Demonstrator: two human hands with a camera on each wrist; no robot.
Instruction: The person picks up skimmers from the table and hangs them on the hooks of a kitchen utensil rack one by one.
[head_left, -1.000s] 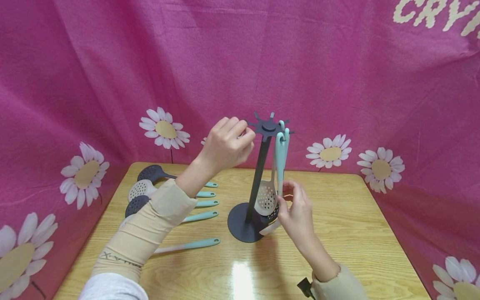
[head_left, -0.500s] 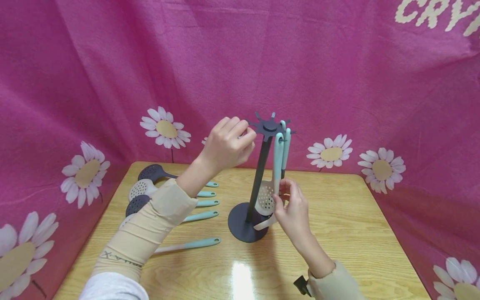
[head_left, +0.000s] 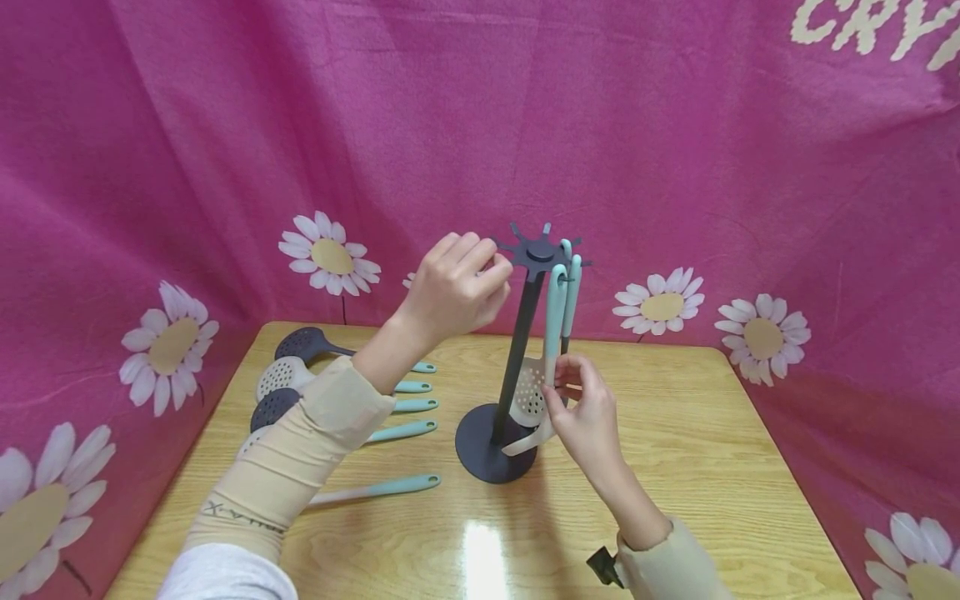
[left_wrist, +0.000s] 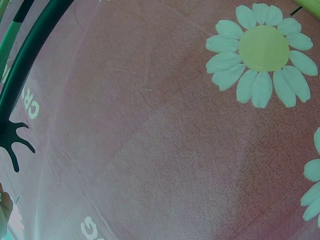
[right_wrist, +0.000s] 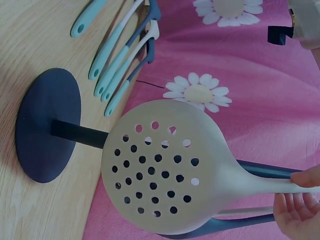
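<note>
A black utensil rack [head_left: 520,358] stands upright on its round base, with a ring of hooks on top. My left hand [head_left: 459,287] is curled at the rack's left hooks and grips one of them; its fingertips are partly hidden. With thumb and fingers, my right hand [head_left: 588,412] pinches the pale neck of a cream skimmer [right_wrist: 160,167], which hangs by its mint handle from a front hook. The skimmer's head is edge-on in the head view. Behind it hang another cream skimmer [head_left: 530,390] and a dark-necked utensil [head_left: 572,300], both with mint handles.
Several utensils with mint handles lie side by side on the wooden table [head_left: 675,467] at left, partly under my left forearm. Among them are a dark skimmer [head_left: 302,343] and a cream one [head_left: 281,379]. A pink flowered cloth [head_left: 420,125] surrounds the table.
My right hand has moved slightly left and turned the held skimmer, so its head swung left over the rack's base. My left hand has stayed at the hooks.
</note>
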